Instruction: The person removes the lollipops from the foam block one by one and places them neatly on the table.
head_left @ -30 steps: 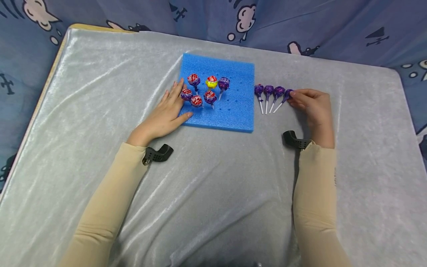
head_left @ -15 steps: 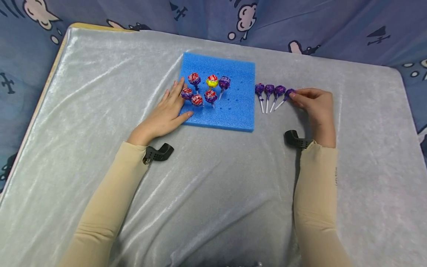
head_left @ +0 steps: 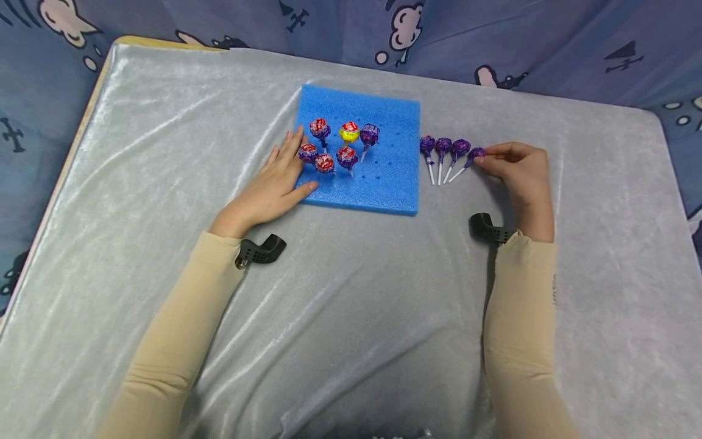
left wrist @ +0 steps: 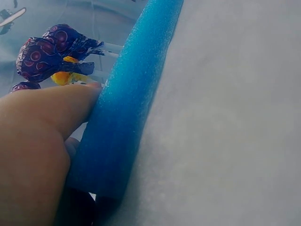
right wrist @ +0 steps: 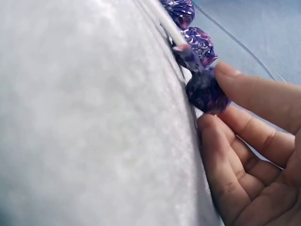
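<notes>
My left hand (head_left: 272, 183) lies spread over the left edge of a blue foam block (head_left: 392, 189), its thumb on the near left corner. Several wrapped lollipops stand upright in the block by their sticks, among them a yellow-and-red lollipop (head_left: 349, 132) and a purple lollipop (head_left: 370, 135). Right of the block, several purple lollipops lie fanned in a row on the cloth, heads away from me. At the row's right end, my right hand (head_left: 518, 171) pinches the head of the last purple lollipop (right wrist: 207, 92) between thumb and fingers; its white stick points down-left.
A pale grey velvety cloth (head_left: 351, 292) covers the table. Small holes dot the right part of the foam. Behind the table hangs a blue patterned curtain (head_left: 329, 30). A black wrist mount (head_left: 263, 249) sticks out from each sleeve.
My right hand has drawn slightly rightward, showing a little more of the lollipop's head between its fingertips. The left hand and the lollipops in the foam stay as they were.
</notes>
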The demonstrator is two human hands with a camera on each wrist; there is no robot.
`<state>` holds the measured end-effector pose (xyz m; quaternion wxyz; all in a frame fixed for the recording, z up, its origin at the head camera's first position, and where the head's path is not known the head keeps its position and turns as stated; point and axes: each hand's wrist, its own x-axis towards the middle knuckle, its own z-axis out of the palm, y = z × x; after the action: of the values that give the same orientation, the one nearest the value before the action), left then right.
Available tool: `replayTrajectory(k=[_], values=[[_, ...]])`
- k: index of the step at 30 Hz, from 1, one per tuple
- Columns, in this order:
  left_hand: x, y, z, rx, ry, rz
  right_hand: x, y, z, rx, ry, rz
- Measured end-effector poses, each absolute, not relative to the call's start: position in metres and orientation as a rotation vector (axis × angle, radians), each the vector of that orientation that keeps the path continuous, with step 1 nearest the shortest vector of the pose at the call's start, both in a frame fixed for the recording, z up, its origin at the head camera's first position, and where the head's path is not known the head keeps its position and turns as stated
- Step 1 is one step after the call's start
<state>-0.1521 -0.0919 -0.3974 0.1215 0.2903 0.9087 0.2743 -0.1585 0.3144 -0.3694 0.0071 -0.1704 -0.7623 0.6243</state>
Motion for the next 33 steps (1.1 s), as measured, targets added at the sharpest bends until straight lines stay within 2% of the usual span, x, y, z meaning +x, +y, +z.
replayTrajectory(k=[7,16,33], values=[[-0.1524,-0.0913,-0.3968,0.845,2.651,0.795,-0.1582,0.3153,-0.3684,-0.583,-2.423,1.868],[-0.1513,-0.0913,-0.396,0.842,2.649,0.804,-0.1583,0.3144,-0.369,-0.457,-2.511,1.826],[-0.1512,-0.0908,-0.3952,0.824,2.644,0.798,-0.1595,0.3144,-0.3681,-0.444,-2.27,1.94]])
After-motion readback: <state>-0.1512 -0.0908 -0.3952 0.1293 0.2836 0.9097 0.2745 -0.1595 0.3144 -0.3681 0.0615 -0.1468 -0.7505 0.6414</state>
